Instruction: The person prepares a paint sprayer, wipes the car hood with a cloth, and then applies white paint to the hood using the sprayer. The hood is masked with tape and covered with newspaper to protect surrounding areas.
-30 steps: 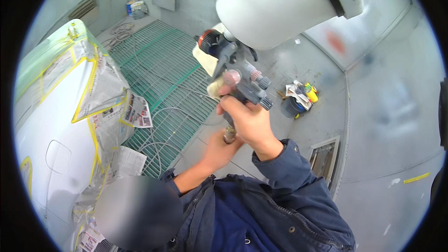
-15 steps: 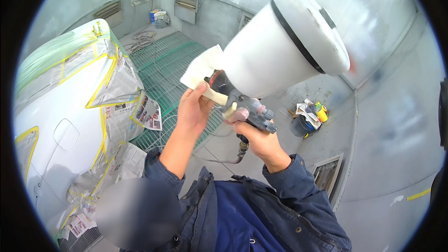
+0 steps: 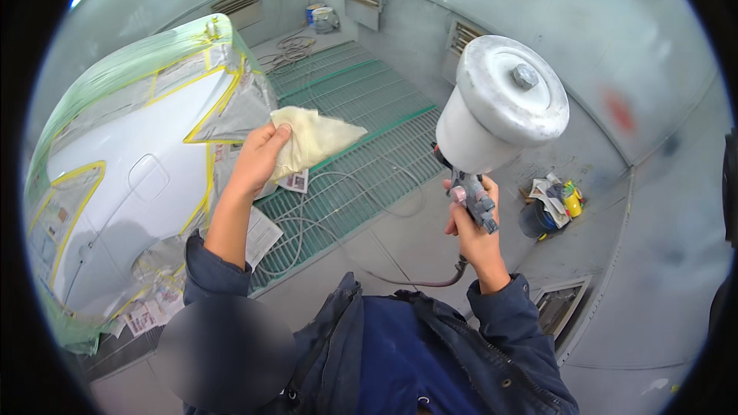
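Observation:
My right hand (image 3: pixel 478 234) is wrapped round the grip of a spray gun (image 3: pixel 470 192). A large white paint cup (image 3: pixel 480 119) with a round lid sits on top of the gun. From the grip an air hose (image 3: pixel 430 283) runs down and off to the left. Pinched in my left hand (image 3: pixel 261 155) is a pale yellow cloth (image 3: pixel 311 137), held up apart from the gun. Left of that hand stands a white car body panel (image 3: pixel 127 184), bordered with yellow tape, newspaper and greenish plastic film.
Green floor grating (image 3: pixel 354 100) spreads ahead, with the hose looped over it. A dark bucket (image 3: pixel 538 220) with papers and a yellow bottle (image 3: pixel 571 200) stands by the right wall. Paint pails (image 3: pixel 323 19) and a coiled cable (image 3: pixel 292 50) lie in the far corner.
My hands have moved apart: the cloth has come away from the gun to the left, and the gun has shifted right and lower. The view has turned slightly left.

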### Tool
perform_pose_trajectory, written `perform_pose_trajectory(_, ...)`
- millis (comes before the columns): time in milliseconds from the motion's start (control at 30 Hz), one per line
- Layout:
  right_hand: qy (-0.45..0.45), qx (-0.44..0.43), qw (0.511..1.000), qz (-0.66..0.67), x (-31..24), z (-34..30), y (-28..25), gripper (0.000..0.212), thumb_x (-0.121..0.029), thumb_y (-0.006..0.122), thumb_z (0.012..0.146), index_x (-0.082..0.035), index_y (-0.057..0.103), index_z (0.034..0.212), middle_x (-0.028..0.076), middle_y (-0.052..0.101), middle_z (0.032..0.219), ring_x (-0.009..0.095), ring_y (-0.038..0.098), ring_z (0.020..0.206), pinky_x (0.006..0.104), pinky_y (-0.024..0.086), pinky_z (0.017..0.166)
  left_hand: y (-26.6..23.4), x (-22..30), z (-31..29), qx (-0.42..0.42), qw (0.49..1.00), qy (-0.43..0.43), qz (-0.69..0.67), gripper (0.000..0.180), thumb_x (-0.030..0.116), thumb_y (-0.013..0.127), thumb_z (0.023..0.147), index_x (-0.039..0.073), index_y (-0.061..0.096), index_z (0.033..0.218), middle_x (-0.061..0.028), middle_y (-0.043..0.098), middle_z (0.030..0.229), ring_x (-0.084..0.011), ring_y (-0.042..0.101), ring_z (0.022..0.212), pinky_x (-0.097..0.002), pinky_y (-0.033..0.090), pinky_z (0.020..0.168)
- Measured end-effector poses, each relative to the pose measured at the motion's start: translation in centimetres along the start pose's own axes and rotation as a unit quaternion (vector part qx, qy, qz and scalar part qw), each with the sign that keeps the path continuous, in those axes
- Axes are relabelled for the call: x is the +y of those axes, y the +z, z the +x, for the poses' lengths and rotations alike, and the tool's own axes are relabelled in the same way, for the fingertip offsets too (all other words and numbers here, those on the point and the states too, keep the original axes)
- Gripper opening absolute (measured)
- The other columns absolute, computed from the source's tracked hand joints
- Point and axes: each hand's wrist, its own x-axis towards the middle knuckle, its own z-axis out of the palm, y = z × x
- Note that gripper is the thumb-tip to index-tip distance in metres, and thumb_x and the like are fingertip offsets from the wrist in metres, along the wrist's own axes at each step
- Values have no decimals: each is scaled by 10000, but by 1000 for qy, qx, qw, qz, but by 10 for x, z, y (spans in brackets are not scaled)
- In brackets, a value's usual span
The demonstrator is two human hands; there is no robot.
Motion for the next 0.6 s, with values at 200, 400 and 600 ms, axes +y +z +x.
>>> perform_pose_trajectory(200,66,-5,997,41,39,9,-6,302,-197,606,1000,-20,630,1244,3,609,826,64,560,601,228,436,558,-1,-39,-90,56,990,-28,126,323,263,543,1049,-24,667,1131,-48,714,988,-116,625,874,-320,515,793)
perform_pose_trajectory(400,81,-9,997,-8,88,30,-21,411,-271,624,1010,-17,570,1329,10,586,845,94,540,635,269,478,590,77,-50,-232,23,968,-214,130,295,243,588,1032,-17,669,1147,-34,700,947,-95,607,857,-276,501,771)
perform_pose_trajectory(600,84,5,996,-22,102,35,-5,290,-281,616,1025,-38,612,1184,-18,557,796,76,515,569,254,424,522,54,-50,-285,-84,964,-251,7,270,104,646,965,-48,635,1188,-53,690,1075,-103,631,954,-269,500,860)
